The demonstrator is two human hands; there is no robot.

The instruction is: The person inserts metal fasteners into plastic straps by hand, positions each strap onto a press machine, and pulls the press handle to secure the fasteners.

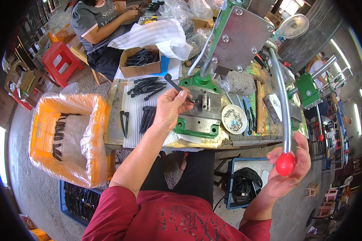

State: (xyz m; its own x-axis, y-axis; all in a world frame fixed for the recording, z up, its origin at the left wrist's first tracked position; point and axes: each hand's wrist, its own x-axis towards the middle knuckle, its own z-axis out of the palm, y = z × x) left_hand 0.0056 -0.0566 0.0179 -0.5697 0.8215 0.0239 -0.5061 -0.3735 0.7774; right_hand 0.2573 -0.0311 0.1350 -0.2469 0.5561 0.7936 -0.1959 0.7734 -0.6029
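Note:
My left hand (171, 107) pinches a slim black part (173, 82) with a round eyed end. Its lower tip meets the small metal fixture (205, 101) on the green press base (183, 128), or sits just in front of it; I cannot tell which. My right hand (280, 183) curls loosely around the red ball knob (285, 164) of the press's long steel lever (284, 108). More black parts (147, 87) lie in groups on white foam sheet, left of the press. A white dish (228, 127) with tiny metal pieces stands right of the base.
A cardboard box (140, 71) of black parts stands behind the foam. At left is an orange crate (37, 140) lined with clear plastic. A hammer (259, 108) lies right of the dish. Another person (93, 30) sits far left. A second green press (309, 91) stands at right.

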